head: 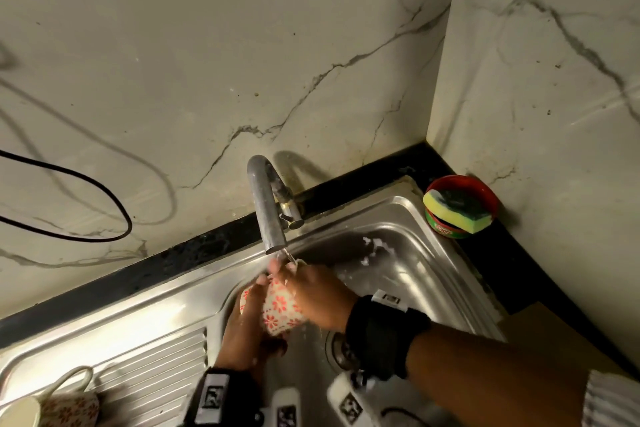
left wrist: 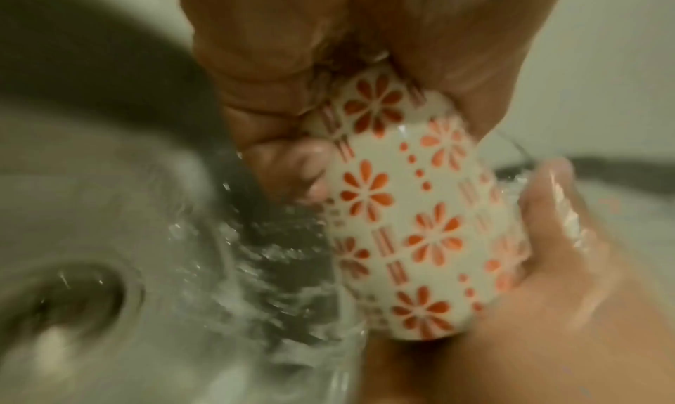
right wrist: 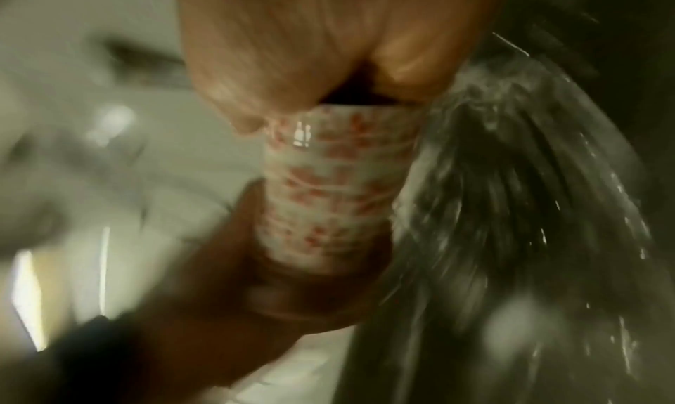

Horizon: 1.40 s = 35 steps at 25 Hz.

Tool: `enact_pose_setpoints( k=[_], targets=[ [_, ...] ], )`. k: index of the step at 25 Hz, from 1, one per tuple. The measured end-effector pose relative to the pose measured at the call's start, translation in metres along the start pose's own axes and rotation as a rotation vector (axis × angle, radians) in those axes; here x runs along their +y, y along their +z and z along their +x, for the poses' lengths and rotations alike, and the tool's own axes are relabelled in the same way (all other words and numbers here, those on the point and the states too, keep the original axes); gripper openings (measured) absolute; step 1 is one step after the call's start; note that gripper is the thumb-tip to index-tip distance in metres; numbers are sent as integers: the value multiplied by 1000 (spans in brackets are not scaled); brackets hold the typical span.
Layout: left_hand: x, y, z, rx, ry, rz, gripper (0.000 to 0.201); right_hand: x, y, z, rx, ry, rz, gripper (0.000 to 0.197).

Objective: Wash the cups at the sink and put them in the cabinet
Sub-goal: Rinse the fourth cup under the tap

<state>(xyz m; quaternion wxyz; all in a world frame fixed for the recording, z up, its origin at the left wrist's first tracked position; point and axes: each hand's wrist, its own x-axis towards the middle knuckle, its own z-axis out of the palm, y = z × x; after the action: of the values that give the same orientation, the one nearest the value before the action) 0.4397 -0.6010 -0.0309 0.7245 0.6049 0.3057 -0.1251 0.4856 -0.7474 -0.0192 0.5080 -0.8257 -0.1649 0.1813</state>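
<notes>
A white cup with red flowers is held tilted over the sink basin, just under the tap spout, where water is running. My left hand grips it from the left and below, fingers curled round its side. My right hand lies over it from the right, fingers curled at its far end by the stream. In the right wrist view the cup is blurred between both hands. A second flowered cup lies on the drainboard at the lower left.
A yellow-green sponge sits on a red tub in the counter's right corner. The drain is below my right wrist. A black cable loops on the wall at left. Marble walls close the back and right.
</notes>
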Motion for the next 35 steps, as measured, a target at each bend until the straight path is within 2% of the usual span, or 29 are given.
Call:
enact_pose_setpoints(
  k=[3, 4, 5, 6, 7, 8, 10, 12, 15, 17, 19, 21, 23, 25, 28, 32, 35],
  targets=[
    [1, 1, -6, -54, -270, -193, 70, 11, -9, -10, 151, -225, -40, 45],
    [-1, 1, -5, -85, -329, -222, 73, 16, -13, -13, 169, -245, -13, 51],
    [-1, 3, -6, -122, -386, -232, 74, 20, -14, -14, 127, -201, 130, 70],
    [-3, 5, -6, -149, -427, -242, 75, 22, -15, -15, 10, -128, 268, 86],
    [-7, 9, -6, -152, -467, -252, 75, 22, -16, -15, -73, -98, 302, 93],
    [-10, 13, -5, -143, -487, -265, 74, 22, -17, -14, -95, -146, 232, 91],
    [-18, 20, -2, -78, -467, -231, 68, 22, -20, -14, 4, -262, -31, 86],
    [-28, 18, 1, 15, -369, -122, 56, 19, -23, -13, 106, -320, -237, 83],
    [-31, 10, 3, 67, -276, -77, 43, 11, -23, -9, 173, -263, -185, 77],
    [-32, 5, 2, 80, -256, -101, 41, 8, -25, -1, 140, -248, -187, 74],
    [-31, 4, -2, 65, -222, -109, 41, 5, -27, 5, 47, -192, -184, 73],
    [-34, 5, -8, 46, -204, -119, 41, 4, -25, 6, 73, -154, -214, 69],
    [-36, 6, -15, 31, -194, -137, 41, 0, -22, 5, 39, -173, -271, 62],
    [-37, 5, -20, 4, -200, -192, 45, -3, -18, 2, 81, -178, -267, 59],
    [-37, 4, -24, -38, -210, -268, 50, -7, -15, -4, 154, -144, -236, 70],
    [-29, 5, -31, -164, -236, -463, 67, -24, 0, -21, 199, -159, -203, 72],
    [-13, 7, -32, -247, -270, -651, 63, -34, 4, -30, 258, -208, -75, 67]
  ],
)
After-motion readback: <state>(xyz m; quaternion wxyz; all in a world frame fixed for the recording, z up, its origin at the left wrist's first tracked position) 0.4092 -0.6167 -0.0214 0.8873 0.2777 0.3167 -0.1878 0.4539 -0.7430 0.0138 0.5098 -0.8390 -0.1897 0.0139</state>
